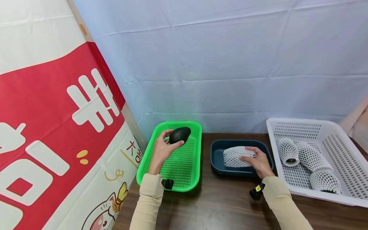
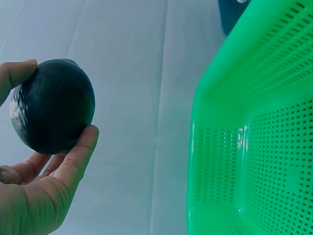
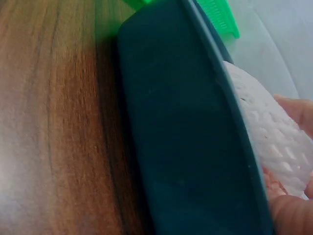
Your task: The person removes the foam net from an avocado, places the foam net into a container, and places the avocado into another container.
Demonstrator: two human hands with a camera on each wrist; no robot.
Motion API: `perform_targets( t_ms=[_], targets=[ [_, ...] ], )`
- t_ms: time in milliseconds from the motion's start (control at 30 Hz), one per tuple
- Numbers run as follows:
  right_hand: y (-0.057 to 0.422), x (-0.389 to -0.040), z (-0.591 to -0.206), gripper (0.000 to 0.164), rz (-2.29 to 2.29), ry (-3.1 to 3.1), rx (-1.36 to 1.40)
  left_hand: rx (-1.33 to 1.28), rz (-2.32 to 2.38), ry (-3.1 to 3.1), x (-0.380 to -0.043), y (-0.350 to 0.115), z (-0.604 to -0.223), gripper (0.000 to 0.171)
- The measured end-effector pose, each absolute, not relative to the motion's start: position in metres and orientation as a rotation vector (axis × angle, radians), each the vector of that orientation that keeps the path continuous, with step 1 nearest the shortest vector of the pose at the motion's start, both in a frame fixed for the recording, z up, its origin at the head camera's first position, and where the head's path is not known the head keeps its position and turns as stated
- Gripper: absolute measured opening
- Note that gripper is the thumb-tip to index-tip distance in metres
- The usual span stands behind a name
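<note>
My left hand (image 1: pixel 162 149) grips a dark avocado (image 1: pixel 180 134) between thumb and fingers, above the green basket (image 1: pixel 181 169). In the left wrist view the avocado (image 2: pixel 56 107) looks smooth and near black, with fingertips on opposite sides. My right hand (image 1: pixel 258 160) pinches the right end of a white foam net sleeve (image 1: pixel 234 156), which lies in a dark blue tub (image 1: pixel 215 167). The right wrist view shows the sleeve (image 3: pixel 274 132) behind the tub's wall (image 3: pixel 181 117). Whether anything sits inside that sleeve I cannot tell.
On the right stands a white perforated basket (image 1: pixel 345 153) holding several net sleeves (image 1: pixel 313 156), some with dark ends showing. All containers rest on a brown wooden table (image 1: pixel 212 201). Pale cloth (image 1: pixel 218 70) hangs behind, and a printed banner (image 1: pixel 57 127) on the left.
</note>
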State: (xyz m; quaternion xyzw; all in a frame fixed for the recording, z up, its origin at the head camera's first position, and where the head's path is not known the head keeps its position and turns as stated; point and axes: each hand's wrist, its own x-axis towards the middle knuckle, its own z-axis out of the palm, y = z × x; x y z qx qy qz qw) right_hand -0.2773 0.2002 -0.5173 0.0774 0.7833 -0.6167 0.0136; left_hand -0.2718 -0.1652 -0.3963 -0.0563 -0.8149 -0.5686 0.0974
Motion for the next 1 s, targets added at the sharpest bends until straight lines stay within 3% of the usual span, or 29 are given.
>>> perform_targets(
  t_ms=[300,1000],
  targets=[
    [0.202,-0.286,-0.530,0.059,-1.708,2.545,0.231,-0.137,-1.698,-2.495,-0.294,-0.157,-0.400,0.059],
    [0.201,-0.299,-0.536,0.067,-1.479,2.602,0.149,-0.083,-1.734,-2.534,-0.343,-0.154,-0.429,0.060]
  ],
)
